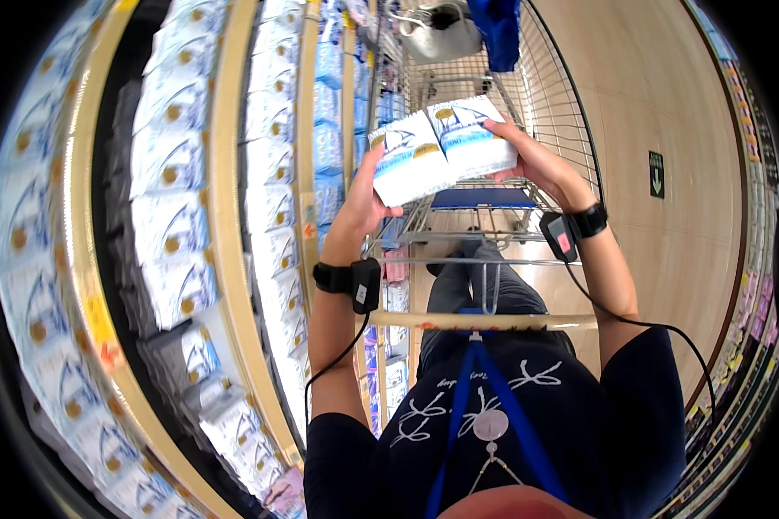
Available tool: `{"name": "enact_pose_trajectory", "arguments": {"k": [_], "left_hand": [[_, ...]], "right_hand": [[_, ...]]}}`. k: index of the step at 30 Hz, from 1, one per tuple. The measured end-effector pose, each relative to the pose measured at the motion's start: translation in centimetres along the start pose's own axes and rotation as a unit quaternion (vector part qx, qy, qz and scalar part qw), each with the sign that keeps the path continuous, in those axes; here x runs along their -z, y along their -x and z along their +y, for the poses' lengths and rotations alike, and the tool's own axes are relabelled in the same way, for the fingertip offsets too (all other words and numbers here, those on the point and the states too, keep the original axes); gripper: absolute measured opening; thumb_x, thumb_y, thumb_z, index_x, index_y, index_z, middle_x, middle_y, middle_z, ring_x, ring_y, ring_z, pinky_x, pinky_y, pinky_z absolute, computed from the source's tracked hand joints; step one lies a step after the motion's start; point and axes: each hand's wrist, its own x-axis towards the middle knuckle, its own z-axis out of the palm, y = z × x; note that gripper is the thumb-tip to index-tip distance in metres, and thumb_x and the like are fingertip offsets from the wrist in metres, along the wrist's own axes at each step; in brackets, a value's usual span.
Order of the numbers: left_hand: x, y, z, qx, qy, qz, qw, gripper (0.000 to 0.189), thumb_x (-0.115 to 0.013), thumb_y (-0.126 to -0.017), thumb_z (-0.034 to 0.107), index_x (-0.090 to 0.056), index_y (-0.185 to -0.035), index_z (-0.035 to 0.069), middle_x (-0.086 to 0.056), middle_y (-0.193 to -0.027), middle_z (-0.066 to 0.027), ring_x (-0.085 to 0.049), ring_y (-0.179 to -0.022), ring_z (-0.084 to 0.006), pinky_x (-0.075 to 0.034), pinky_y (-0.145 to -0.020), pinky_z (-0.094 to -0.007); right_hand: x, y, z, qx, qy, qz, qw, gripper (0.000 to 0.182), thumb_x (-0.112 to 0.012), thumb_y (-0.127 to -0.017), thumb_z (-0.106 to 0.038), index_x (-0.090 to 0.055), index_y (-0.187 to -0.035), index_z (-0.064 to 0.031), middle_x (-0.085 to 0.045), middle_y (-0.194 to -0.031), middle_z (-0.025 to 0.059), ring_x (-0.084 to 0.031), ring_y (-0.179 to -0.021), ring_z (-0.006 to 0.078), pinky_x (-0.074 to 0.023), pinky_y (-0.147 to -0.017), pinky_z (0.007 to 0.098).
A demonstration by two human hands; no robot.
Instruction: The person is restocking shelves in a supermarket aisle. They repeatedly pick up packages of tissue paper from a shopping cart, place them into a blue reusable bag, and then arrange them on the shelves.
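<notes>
Two white packs with blue and gold print are held side by side above a shopping cart. My left hand [365,191] grips the outer side of the left pack [410,159], thumb on its top edge. The right pack [472,136] is in my right hand [526,156], with the thumb over its front corner. The packs touch or nearly touch along their inner sides. Beneath them is the wire shopping cart [561,97], its handle bar [389,318] close to my body.
To the left, shelves carry rows of similar white packs [175,156] behind beige shelf edges [230,162]. A white handbag [438,42] and a blue bag [498,32] are in the cart's far end. A floor sign with an arrow [656,175] lies right; further shelves [756,214] line that side.
</notes>
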Motion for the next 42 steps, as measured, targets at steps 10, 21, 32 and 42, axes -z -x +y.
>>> {"name": "enact_pose_trajectory", "arguments": {"k": [10,21,32,42], "left_hand": [[4.2,20.0,-2.9,-0.174,0.023,0.039,0.984,0.057,-0.040,-0.094,0.057,-0.047,-0.126,0.011,-0.065,-0.100,-0.0041,-0.059,-0.069,-0.0086,-0.036,-0.038,-0.0229],[6.3,32.0,-10.1,-0.435,-0.069,0.259,0.860,0.082,-0.066,-0.088,0.026,-0.014,-0.144,-0.002,-0.041,-0.135,-0.0168,-0.044,-0.123,-0.0216,-0.037,-0.102,-0.0341],[7.8,36.7,-13.1,-0.510,-0.267,0.573,0.584,0.089,-0.083,-0.060,0.006,-0.027,-0.129,0.004,-0.038,-0.121,-0.0165,-0.046,-0.116,-0.0297,-0.040,-0.099,-0.0388],[9.2,37.7,-11.1,-0.475,-0.448,0.716,0.246,0.067,-0.082,-0.060,0.011,-0.046,-0.117,0.010,-0.054,-0.120,-0.0085,-0.048,-0.109,-0.0303,-0.028,-0.098,-0.0430]], "right_hand": [[-13.8,4.8,-0.4,0.075,0.081,-0.117,0.987,0.077,-0.032,-0.092,-0.068,-0.040,-0.135,-0.0040,-0.063,-0.108,0.0129,-0.064,-0.083,0.0152,-0.0562,-0.064,0.0267],[-25.1,4.4,2.1,0.160,0.018,-0.262,0.952,0.081,-0.065,-0.083,-0.024,-0.021,-0.148,-0.0031,-0.045,-0.139,0.0117,-0.043,-0.127,0.0210,-0.0322,-0.106,0.0330],[-33.8,1.6,0.1,0.316,0.160,-0.370,0.859,0.084,-0.079,-0.069,-0.002,-0.032,-0.138,-0.0010,-0.050,-0.129,0.0099,-0.048,-0.120,0.0185,-0.0365,-0.102,0.0327],[-38.1,-0.1,1.6,0.529,0.163,-0.289,0.781,0.083,-0.084,-0.067,-0.004,-0.029,-0.129,-0.0038,-0.051,-0.120,0.0108,-0.052,-0.114,0.0192,-0.0427,-0.096,0.0316]]}}
